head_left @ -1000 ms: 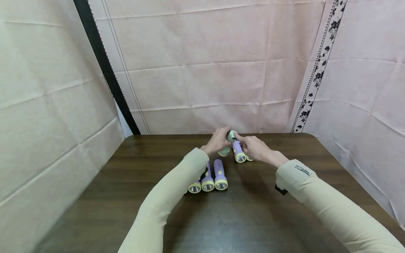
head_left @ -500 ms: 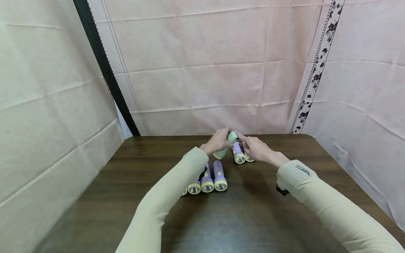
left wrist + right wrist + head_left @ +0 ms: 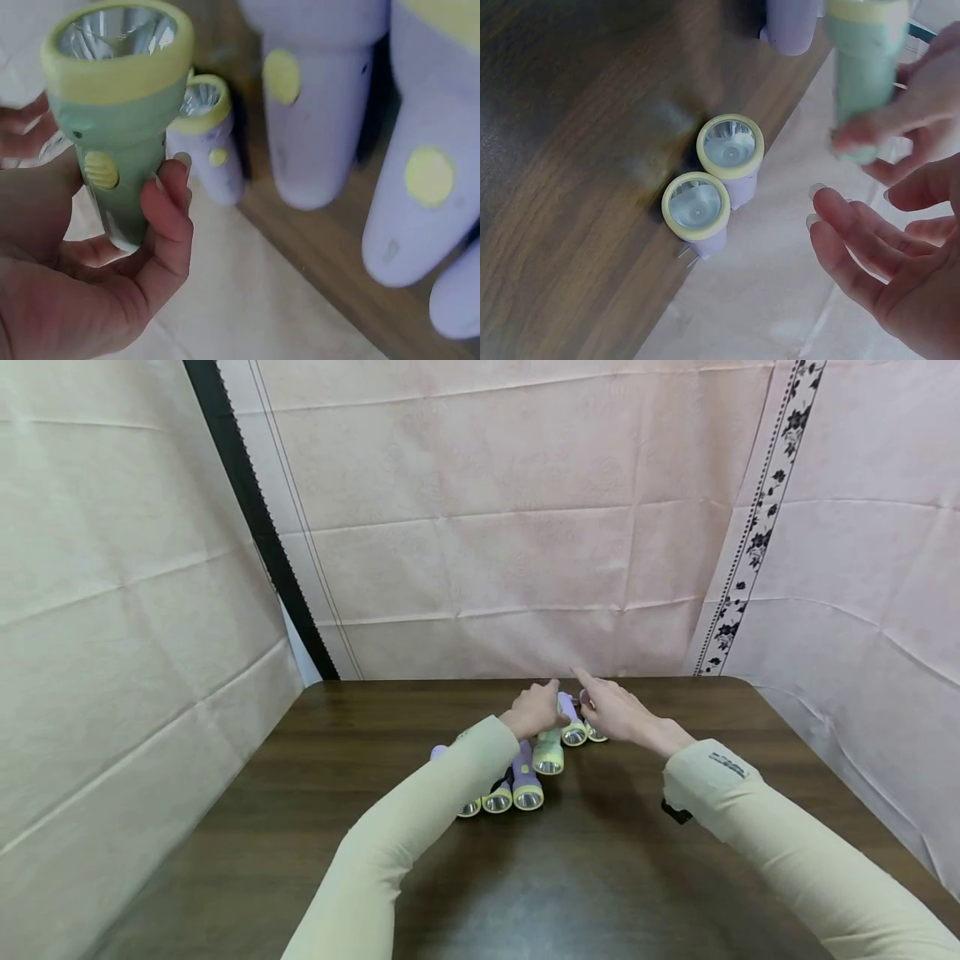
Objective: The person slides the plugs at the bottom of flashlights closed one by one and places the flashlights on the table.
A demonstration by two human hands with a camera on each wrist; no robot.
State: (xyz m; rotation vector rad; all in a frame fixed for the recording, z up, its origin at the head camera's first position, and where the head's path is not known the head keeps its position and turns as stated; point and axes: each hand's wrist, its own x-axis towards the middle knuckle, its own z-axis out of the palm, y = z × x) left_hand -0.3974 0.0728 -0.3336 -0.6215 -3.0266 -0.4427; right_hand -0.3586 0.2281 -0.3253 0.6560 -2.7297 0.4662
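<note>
My left hand (image 3: 534,710) grips a pale green flashlight (image 3: 548,755) with a yellow rim, its lens end toward me. In the left wrist view its thumb and fingers wrap the narrow body of the green flashlight (image 3: 120,112), below the yellow switch. My right hand (image 3: 617,710) is to the right, holding nothing, with its fingers spread and loosely bent in the right wrist view. Two purple flashlights (image 3: 574,733) lie beside the right hand near the far table edge. Nearer to me, several purple flashlights (image 3: 527,781) form a row, partly hidden by my left sleeve.
The brown wooden table (image 3: 637,877) extends toward me. White cloth (image 3: 480,568) hangs behind and on both sides of it. A thin strap or wire shows by one purple flashlight (image 3: 697,206) in the right wrist view.
The green flashlight, earlier tilted between both hands, has swung round and come nearer to me in my left hand. My right index finger is now apart from it.
</note>
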